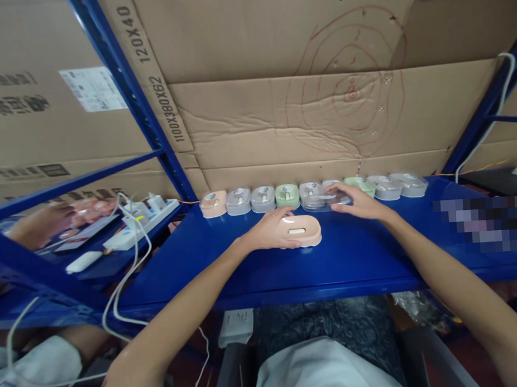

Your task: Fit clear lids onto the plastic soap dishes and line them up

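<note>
My left hand (272, 230) is wrapped around the left end of a peach-coloured oval case (302, 224), holding it just above the blue shelf. A small pale elongated piece shows in the middle of the case's top. To the right, my right hand (359, 203) has thumb and fingers around the end of a clear plastic lid (323, 202), which lies in front of a grey case in the row. Along the back stand several similar cases with clear tops, among them a peach case (213, 204), a grey case (238, 201) and a green case (287, 196).
A blue metal shelf (246, 276) spans the front, with cardboard (245, 124) behind it. On the left, past a blue post (124, 79), are a white power strip (142, 227), cables and another person's hand (45, 224). A white cable (482, 133) hangs on the right.
</note>
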